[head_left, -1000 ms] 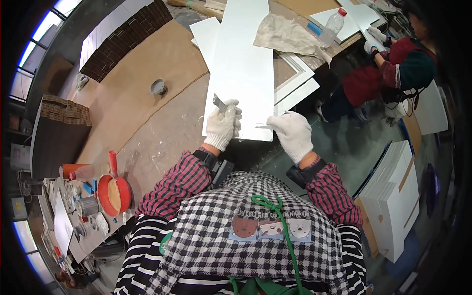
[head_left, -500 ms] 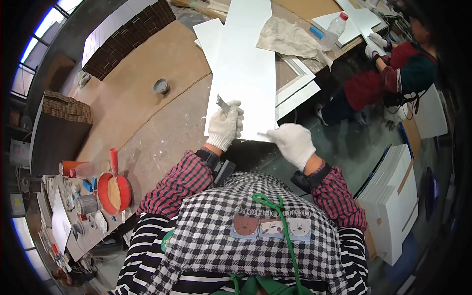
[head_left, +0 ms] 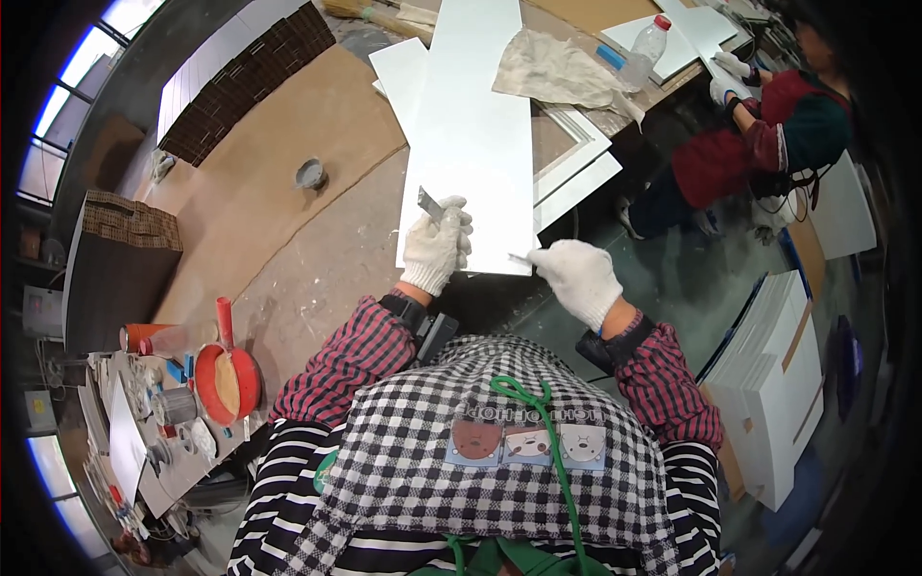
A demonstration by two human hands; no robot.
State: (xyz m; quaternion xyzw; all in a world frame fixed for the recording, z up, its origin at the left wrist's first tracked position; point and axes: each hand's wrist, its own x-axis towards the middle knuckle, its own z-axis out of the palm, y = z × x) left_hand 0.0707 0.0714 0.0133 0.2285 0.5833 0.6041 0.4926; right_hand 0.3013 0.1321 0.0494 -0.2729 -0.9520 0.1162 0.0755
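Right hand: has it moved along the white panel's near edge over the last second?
Yes. The right hand in a white glove has slid left along the near end of the long white panel, closing toward the left hand.

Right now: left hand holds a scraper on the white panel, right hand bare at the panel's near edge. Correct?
Not quite. The right hand wears a white glove, like the left hand, as the head view shows. The rest holds: scraper in the left hand on the white panel.

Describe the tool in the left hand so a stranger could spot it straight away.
Find the long white panel lying on the workbench. At its near left corner, the gloved left hand grips a small flat metal scraper blade, grey and shiny, sticking up above the knuckles, unlike the thinner tool the right hand pinches.
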